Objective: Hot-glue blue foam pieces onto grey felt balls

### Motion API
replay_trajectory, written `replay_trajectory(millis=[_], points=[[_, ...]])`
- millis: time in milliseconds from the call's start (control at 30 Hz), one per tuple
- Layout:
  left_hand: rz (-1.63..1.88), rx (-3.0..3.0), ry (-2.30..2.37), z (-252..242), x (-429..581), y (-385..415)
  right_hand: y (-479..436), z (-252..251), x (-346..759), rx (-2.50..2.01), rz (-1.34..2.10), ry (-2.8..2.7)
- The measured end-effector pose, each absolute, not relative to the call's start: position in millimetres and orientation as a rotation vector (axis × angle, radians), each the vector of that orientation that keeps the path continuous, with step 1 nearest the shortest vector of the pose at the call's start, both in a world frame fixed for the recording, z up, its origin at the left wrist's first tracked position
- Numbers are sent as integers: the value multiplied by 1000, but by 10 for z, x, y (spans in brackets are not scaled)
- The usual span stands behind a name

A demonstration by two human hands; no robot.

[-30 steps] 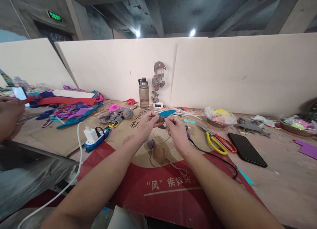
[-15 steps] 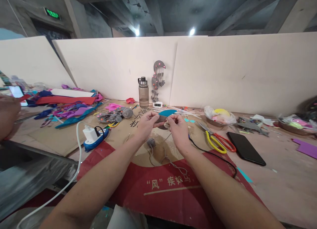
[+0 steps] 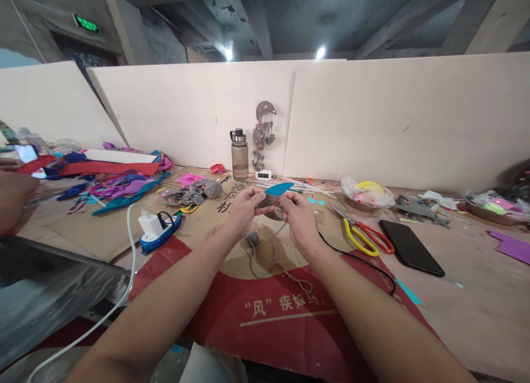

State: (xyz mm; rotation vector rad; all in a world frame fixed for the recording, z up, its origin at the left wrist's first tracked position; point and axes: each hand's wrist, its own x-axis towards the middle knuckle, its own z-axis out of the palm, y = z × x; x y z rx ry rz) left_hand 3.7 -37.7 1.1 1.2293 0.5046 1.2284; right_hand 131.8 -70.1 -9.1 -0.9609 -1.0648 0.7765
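Observation:
Between both hands, above the middle of the table, is a felt piece (image 3: 280,189), blue on its upper face with a grey part below. My left hand (image 3: 245,207) pinches its left end between thumb and fingers. On the right, my right hand (image 3: 298,213) has its fingers closed on the other end; a small ribbed bit there is too small to name. A strand of grey yarn (image 3: 285,270) trails on the red and brown cardboard (image 3: 281,339) under my hands, near a small grey yarn ball (image 3: 252,238).
Scissors (image 3: 360,234) and a black phone (image 3: 412,248) lie at right. A blue power strip (image 3: 160,234) with a white plug sits left. Behind are a bottle (image 3: 239,157), a small clock (image 3: 263,175) and a hanging grey moon ornament (image 3: 265,123). Another person's hand (image 3: 16,192) shows far left.
My hands hold nearly the same place; the right fingers have shifted slightly against the felt piece. At far left, the other person's hand has moved.

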Motion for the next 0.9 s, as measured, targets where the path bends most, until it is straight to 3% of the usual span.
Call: replay_trajectory(millis=[433, 900], points=[[1132, 1145, 392, 29, -1, -357, -756, -13, 1304, -886, 923, -949], [1253, 1243, 585, -8, 18, -301, -773, -64, 1250, -983, 684, -1134]])
